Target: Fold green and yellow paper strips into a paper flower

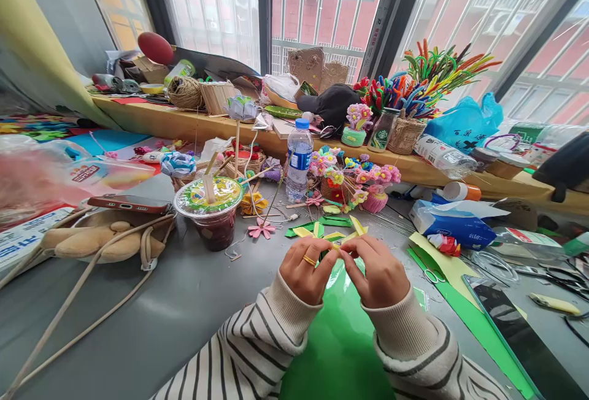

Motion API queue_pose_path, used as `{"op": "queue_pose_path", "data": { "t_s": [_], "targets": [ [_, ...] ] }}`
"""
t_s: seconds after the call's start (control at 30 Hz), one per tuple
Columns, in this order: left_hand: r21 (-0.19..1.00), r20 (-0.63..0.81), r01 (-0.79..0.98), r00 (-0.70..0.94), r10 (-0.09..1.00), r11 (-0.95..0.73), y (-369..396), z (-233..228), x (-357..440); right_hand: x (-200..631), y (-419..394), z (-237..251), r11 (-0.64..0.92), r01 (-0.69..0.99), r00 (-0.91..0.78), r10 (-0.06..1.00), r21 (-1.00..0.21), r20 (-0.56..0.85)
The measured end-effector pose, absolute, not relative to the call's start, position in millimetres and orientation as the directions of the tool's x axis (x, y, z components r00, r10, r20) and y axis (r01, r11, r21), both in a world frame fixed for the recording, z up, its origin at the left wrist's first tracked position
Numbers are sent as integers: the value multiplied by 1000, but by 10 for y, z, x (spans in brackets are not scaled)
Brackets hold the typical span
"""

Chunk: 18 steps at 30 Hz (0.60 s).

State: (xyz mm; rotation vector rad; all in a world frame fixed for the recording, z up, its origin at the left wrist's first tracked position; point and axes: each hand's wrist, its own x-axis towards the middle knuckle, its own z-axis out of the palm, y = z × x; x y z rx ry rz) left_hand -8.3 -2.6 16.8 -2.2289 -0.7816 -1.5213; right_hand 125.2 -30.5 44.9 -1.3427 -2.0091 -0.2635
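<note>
Head view looks down on a grey surface crowded with craft goods, set before a wide barred window, with a wooden ledge running along the far edge. A lidded drink cup stands toward the left edge, a water bottle near the far middle beside small pipe-cleaner flower pots. A green sheet lies at the near edge under the striped sleeves. Above it, the left hand and the right hand meet, fingers pressed together, pinching a small yellow-and-green folded paper piece. Its strips fan outward; its long axis runs roughly left to right, tips angled toward the far edge.
</note>
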Motion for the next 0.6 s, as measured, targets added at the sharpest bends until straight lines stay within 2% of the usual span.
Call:
{"op": "queue_pose_path", "data": {
  "t_s": [0.3,0.43,0.6],
  "targets": [
    [-111,935,630,329,134,-768,-67,245,-104,1234,-305,450,386,899,-182,760,-207,624],
    [-135,935,635,336,115,-760,-65,241,-108,1203,-271,529,318,923,-157,827,-219,539],
    [-129,936,653,328,126,-746,-54,216,-117,1245,-234,576,304,904,-157,890,-301,429]
  ]
}}
